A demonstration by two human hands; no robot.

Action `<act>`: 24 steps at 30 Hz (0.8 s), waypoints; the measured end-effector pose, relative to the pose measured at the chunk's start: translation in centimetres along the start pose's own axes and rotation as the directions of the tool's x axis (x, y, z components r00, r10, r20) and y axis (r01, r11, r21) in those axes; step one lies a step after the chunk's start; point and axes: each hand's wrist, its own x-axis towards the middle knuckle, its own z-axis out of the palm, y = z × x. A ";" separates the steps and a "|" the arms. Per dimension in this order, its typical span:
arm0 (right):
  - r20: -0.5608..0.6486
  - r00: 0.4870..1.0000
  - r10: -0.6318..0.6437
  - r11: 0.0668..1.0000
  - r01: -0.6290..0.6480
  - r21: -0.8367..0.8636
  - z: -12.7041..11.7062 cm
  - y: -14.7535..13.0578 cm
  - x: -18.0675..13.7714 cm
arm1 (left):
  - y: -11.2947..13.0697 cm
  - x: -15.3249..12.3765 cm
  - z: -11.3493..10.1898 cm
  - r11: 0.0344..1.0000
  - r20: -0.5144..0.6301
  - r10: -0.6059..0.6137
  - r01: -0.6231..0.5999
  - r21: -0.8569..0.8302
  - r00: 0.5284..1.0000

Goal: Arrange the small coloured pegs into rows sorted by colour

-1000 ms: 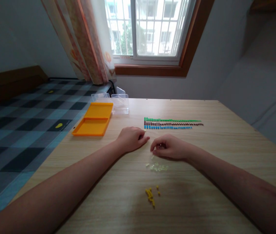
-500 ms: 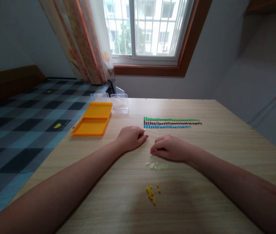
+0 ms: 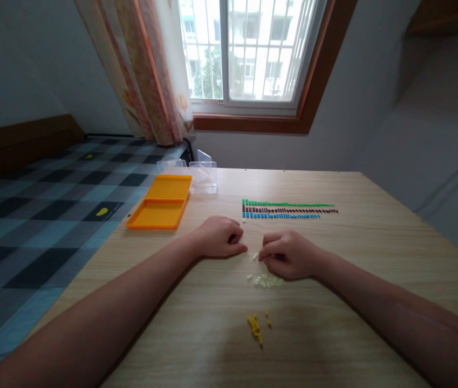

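Note:
My left hand [image 3: 219,236] rests on the wooden table [image 3: 374,258], fingers loosely curled and thumb stretched apart from them; nothing shows in its grip. My right hand [image 3: 287,253] is closed in a pinch, with a small pale-yellow block [image 3: 254,256] at its fingertips. Just below it lies a loose pile of similar pale blocks [image 3: 268,280]. Beyond both hands run lines of tiny blocks: a green row [image 3: 277,203], a brown row [image 3: 281,210] and a blue row [image 3: 275,216]. One pale piece [image 3: 244,220] stands under the blue row's left end.
Yellow pieces [image 3: 254,328] lie scattered at the near side. An orange two-part case [image 3: 158,214] lies spread out at the left, with clear plastic boxes [image 3: 203,180] behind it. A checkered bed [image 3: 50,215] borders the table's left edge.
My left hand has drawn back from the pale piece below the blue row, and its thumb has parted from the fingers. My right hand has shifted slightly right and nearer. The view tilted slightly.

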 end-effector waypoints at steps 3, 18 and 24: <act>-0.006 1.000 0.007 0.999 -0.008 -0.031 0.1 0.4 0.0 | 0.2 -0.1 -0.1 1.000 0.007 0.029 -0.029 0.012 1.000; -0.011 1.000 -0.019 0.998 0.019 -0.058 0.2 0.3 0.1 | -0.2 0.1 0.9 0.999 -0.215 -0.051 0.049 -0.014 0.975; -0.120 0.984 0.133 0.964 -0.157 -0.217 0.6 0.7 0.8 | -1.6 0.7 1.5 0.945 -0.455 -0.326 0.302 -0.127 0.829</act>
